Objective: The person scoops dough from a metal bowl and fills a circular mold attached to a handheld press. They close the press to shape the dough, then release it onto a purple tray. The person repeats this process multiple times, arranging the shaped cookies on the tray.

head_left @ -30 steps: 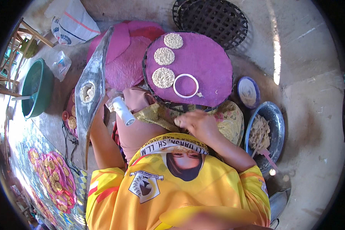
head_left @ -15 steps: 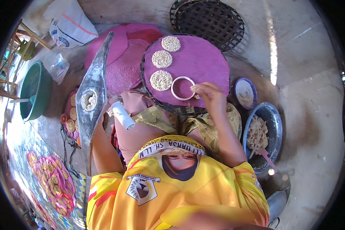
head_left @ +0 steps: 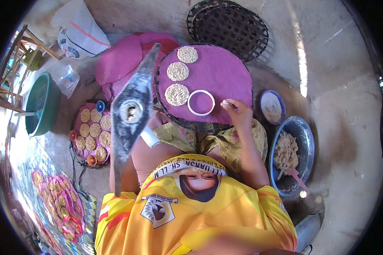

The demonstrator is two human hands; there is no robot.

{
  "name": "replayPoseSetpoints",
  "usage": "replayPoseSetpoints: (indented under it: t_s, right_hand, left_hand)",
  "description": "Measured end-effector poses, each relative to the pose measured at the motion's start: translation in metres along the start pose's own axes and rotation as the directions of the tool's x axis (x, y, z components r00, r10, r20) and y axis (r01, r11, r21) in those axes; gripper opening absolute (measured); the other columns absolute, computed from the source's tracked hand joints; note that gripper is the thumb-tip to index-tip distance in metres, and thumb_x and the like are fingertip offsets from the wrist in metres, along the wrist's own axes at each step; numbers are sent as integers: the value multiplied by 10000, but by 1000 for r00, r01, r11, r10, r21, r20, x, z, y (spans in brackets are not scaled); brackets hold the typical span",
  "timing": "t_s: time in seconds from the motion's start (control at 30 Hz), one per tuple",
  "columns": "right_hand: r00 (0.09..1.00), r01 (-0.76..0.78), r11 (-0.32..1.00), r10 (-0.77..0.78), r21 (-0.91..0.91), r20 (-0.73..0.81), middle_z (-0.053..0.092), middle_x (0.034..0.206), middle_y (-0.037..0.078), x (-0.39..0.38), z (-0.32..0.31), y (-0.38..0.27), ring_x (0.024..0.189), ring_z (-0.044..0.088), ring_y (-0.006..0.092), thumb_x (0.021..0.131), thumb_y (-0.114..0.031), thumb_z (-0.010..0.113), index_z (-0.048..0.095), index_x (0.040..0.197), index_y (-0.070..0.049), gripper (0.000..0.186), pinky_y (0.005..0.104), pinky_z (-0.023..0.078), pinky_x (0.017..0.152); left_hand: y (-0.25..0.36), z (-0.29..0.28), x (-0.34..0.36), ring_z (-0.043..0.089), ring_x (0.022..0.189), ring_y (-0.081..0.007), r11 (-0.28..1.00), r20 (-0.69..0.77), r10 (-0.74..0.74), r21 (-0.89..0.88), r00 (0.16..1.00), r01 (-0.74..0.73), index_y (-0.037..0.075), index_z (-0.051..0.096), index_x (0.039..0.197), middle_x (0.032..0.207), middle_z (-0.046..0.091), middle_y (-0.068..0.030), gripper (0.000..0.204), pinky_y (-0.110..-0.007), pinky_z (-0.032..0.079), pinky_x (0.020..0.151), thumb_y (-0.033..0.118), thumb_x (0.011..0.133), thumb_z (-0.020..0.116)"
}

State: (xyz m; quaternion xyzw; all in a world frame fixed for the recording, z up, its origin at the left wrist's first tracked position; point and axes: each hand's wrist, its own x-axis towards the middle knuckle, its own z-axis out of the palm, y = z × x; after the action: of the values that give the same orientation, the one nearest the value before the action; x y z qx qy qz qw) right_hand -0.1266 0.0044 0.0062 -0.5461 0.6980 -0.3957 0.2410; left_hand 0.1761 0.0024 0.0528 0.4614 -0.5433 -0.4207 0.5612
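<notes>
A long dark press [head_left: 121, 127] with pointed ends tilts up over my left thigh, dough filling its round hole. Below it juts a white tube [head_left: 149, 137]. My left forearm [head_left: 130, 180] reaches up beneath the press; the hand is hidden behind it, supporting it. On a round tray covered with purple cloth [head_left: 225, 72] lie three discs of noodle-like dough strands [head_left: 177, 94] in a column. Beside the lowest disc rests a white ring [head_left: 201, 115], flat on the cloth. My right hand [head_left: 239, 114] is right of the ring, not touching it, fingertips pinched around a pale bit too small to name.
Right of me stand a blue basin [head_left: 309, 157] of dough with a pink-handled tool and a small bowl of white powder [head_left: 271, 106]. Dark woven trays [head_left: 230, 27] lie behind. On the left are a tray of dough discs [head_left: 90, 131], a green basin [head_left: 51, 106] and a sack [head_left: 81, 34].
The press has swung right and toward the tray, uncovering the left tray of discs. My right hand has drawn away from the ring, a little right and nearer me.
</notes>
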Motion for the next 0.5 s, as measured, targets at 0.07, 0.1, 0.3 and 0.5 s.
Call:
replayPoseSetpoints:
  t_s: [0.07, 0.1, 0.3, 0.5]
  right_hand:
    - [995, 97, 988, -99, 123, 10, 642, 887, 62, -2, -12, -23, 764, 578, 104, 701, -77, 674, 641, 938, -32, 243, 239, 443, 679]
    - [998, 61, 984, -64, 167, 10, 643, 889, 62, -6, -20, -36, 761, 573, 87, 702, -48, 670, 639, 942, -25, 243, 223, 441, 677]
    - [741, 665, 720, -669, 199, -57, 626, 890, 88, -28, -29, -105, 779, 585, 190, 619, 25, 681, 625, 933, -17, 322, 282, 466, 682]
    - [528, 848, 529, -848, 14, 44, 556, 1029, 126, -42, -10, -116, 830, 568, 294, 634, 52, 628, 594, 959, -4, 331, 350, 478, 700]
  left_hand:
    - [7, 11, -1, 559, 756, -174, 999, 44, -26, -35, 999, 27, -13, 568, 929, 820, 557, -83, 337, -276, 436, 657, 102, 632, 675]
    - [10, 17, 0, 560, 755, -175, 998, 75, -40, -54, 996, 44, -15, 568, 929, 820, 557, -85, 335, -276, 437, 657, 104, 634, 673]
    - [12, 66, -1, 568, 752, -181, 996, 244, -70, -42, 967, 82, -25, 569, 928, 817, 560, -95, 328, -281, 440, 658, 115, 647, 665]
    - [12, 75, -3, 581, 741, -279, 987, 316, -2, 152, 949, -48, -1, 610, 859, 811, 549, -126, 287, -341, 447, 637, 131, 610, 664]
